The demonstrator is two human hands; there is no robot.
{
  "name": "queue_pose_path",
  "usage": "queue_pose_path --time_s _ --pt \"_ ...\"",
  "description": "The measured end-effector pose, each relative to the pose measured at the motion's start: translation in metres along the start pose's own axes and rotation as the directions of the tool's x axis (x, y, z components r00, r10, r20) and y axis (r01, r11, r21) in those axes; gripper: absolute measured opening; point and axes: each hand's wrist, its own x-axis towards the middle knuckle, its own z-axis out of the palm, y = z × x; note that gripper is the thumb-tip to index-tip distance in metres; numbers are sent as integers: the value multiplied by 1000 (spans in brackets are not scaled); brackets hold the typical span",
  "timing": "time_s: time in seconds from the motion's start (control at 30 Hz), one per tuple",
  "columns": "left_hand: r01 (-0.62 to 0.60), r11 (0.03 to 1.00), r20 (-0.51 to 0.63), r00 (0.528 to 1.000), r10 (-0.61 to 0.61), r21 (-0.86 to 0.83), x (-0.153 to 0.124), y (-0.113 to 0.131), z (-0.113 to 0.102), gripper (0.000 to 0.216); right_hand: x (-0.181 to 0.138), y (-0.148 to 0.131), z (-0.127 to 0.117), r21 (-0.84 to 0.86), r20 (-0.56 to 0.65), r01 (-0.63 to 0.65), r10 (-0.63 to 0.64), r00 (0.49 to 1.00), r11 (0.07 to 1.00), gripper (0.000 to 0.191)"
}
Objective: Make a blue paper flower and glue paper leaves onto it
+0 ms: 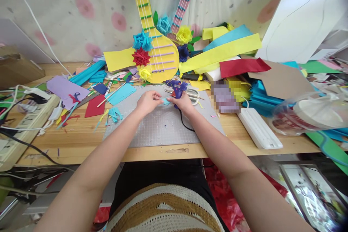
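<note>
Over the grey cutting mat (152, 134), my left hand (148, 102) is closed, its fingertips pinching the edge of a small light-blue paper piece (165, 100). Wrapped around a purple hot glue gun (178, 86) is my right hand (185, 103); its thumb tip reaches the blue paper's other side. A black cord (182, 119) runs down from the gun onto the mat. Beside my right hand lie scissors (194, 96) with pale handles, partly behind the gun. Light-blue paper scraps (115, 115) rest left of my left hand.
A yellow paper guitar (163, 56) with paper flowers leans at the back. Coloured paper strips (225, 52) pile up behind on the right. A white box-shaped device (259, 127) and a bagged cup (312, 114) stand right. Power strips (29, 127) with cables line the left edge.
</note>
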Motion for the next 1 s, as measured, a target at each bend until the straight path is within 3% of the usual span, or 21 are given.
queue_pose_path --time_s 0.23,0.43,0.63,0.8,1.0 --pt "-45 987 20 999 49 -157 10 -3 8 37 1 2 0 -39 2 12 -12 1000 999 34" --pt "-54 975 4 998 56 -214 13 -2 11 28 -1 0 0 -17 -26 34 -35 999 999 36" --pt "-85 983 -82 994 73 -163 8 -1 1 19 2 3 -2 -26 -14 69 -69 998 997 33" --pt "-128 988 -178 978 112 -82 8 -2 -6 15 3 5 1 -173 -109 41 -60 992 984 30" --pt "-166 986 -209 964 163 3 1 -3 -4 16 4 9 4 -298 -155 28 -77 985 954 32"
